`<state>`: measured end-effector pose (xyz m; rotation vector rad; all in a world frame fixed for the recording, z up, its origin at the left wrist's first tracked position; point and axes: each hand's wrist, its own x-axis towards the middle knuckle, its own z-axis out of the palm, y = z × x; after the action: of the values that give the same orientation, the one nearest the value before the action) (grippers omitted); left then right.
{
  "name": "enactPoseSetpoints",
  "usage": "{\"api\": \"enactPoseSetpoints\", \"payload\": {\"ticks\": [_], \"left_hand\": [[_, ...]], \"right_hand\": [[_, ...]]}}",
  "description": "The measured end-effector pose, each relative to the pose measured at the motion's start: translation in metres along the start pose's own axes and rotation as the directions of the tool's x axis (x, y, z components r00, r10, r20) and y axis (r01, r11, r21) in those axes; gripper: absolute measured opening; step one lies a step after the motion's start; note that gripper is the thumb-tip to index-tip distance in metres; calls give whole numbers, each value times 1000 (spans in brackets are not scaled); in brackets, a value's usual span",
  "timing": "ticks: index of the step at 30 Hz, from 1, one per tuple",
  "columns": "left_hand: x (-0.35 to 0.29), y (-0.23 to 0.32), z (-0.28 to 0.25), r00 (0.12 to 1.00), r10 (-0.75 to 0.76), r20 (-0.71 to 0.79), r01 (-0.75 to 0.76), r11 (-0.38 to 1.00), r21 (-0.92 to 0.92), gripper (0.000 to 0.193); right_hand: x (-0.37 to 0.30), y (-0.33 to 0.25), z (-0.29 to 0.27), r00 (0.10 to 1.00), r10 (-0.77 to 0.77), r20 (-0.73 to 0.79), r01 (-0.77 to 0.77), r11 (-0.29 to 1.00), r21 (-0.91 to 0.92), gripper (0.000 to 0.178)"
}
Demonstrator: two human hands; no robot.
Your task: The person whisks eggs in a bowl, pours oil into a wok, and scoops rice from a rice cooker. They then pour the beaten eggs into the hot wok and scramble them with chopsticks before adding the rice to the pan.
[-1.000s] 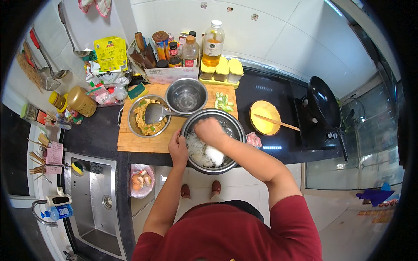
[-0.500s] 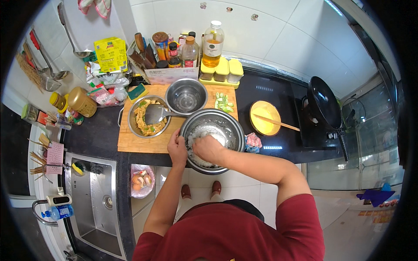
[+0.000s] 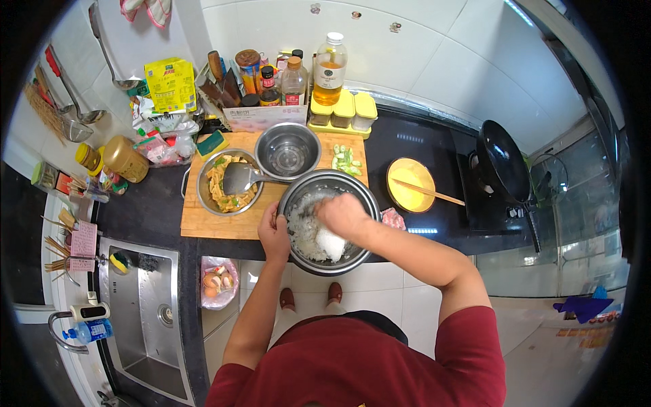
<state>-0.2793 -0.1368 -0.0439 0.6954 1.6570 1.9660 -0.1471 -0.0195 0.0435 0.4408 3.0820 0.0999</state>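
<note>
A dark-rimmed metal pot [image 3: 368,252] with white rice [image 3: 305,234] inside stands at the front of the counter, over the edge of the cutting board. My left hand [image 3: 274,236] grips the pot's left rim. Inside the opening, my closed right hand [image 3: 344,216] is over the rice; its fingers are turned down, and what they hold is hidden. Just below that hand is a bright white lump [image 3: 331,244], too plain to tell whether it is rice or a utensil. Left of the pot, a metal spatula [image 3: 239,179] rests across a bowl of brownish food pieces [image 3: 227,209].
Behind the pot are an empty-looking metal bowl [image 3: 288,150] and chopped green pieces [image 3: 346,161] on the wooden board [image 3: 203,229]. To the right are a bowl of yellow liquid [image 3: 411,178] with chopsticks, a pink bundle [image 3: 393,218] and a black wok [image 3: 502,161]. A sink [image 3: 146,325] is at left.
My right hand has risen and shifted right within the pot, uncovering the white lump and more rice. My left hand keeps its grip on the rim.
</note>
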Motion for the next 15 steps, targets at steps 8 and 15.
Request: {"api": "enactPoseSetpoints", "payload": {"ticks": [8,15], "left_hand": [[-1,39,5,992,107,72,-106,994,-13,36],[-2,58,0,972,228,57,-233,965,122,36]], "right_hand": [[13,-28,23,983,179,-50,-178,984,32,13],[-4,-18,-7,984,138,-116,-136,990,28,10]]}}
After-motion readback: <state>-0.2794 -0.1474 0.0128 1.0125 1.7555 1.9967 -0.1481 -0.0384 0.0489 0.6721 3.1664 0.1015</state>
